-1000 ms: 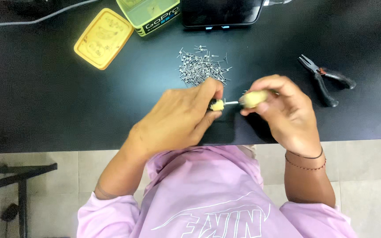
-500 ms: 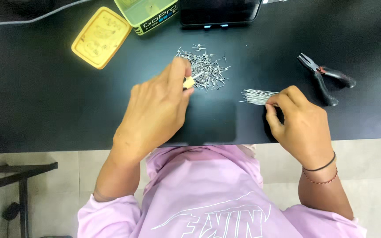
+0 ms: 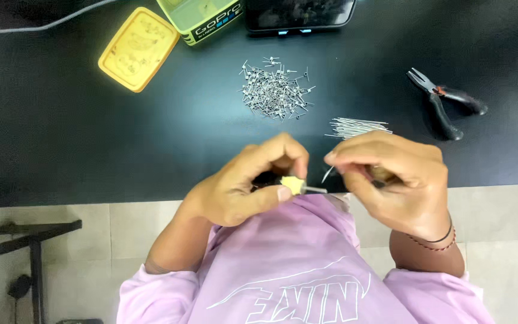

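My left hand (image 3: 252,185) pinches a small yellow-handled tool (image 3: 298,185) with a thin metal shaft, held over the near edge of the black table (image 3: 91,138). Close beside it on the right, my right hand (image 3: 394,179) holds a thin metal wire (image 3: 328,174) between thumb and fingers, its end next to the tool's shaft. A pile of small wire coils (image 3: 274,91) lies on the table beyond my hands. A bundle of straight wires (image 3: 358,126) lies just behind my right hand.
Black-handled pliers (image 3: 442,102) lie at the right. A yellow lid (image 3: 138,48) and a green box (image 3: 202,18) sit at the far left, next to a dark device (image 3: 301,13). Tiled floor and a dark stand (image 3: 25,240) show below the table edge.
My left hand came back from the coil pile toward me with the yellow tool. My right hand left the straight wires with one wire and met the left hand at the table's near edge.
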